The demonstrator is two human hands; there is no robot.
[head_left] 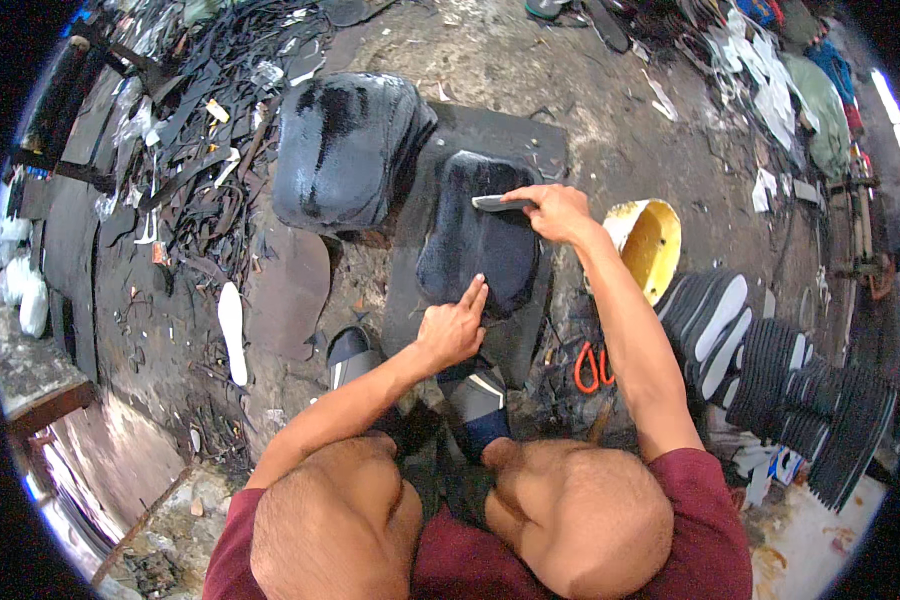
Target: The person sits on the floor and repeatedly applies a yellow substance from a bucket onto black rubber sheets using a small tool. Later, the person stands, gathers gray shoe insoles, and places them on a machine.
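The dirty floor (420, 50) is strewn at the far left with a heap of dark scraps (195, 145); at the right, rows of dark soles (690, 310) are stacked on edge, with a few white faces showing; a flat dark mat (540, 135) is laid in the middle, and at its left a bulky black block (330, 170) is set; on the mat a smaller black pad (480, 235) is placed, just beyond the left hand (453, 328) and mostly to the left of the right hand (558, 213); a yellow bowl (654, 250) is tipped on its side near the right forearm; by the left hand nothing is seen to be gripped, two fingers being stretched onto the pad's near part and the rest curled; the right hand is closed around a slim grey tool (500, 203), whose pale end is held over the pad; whether contact is made there cannot be told.
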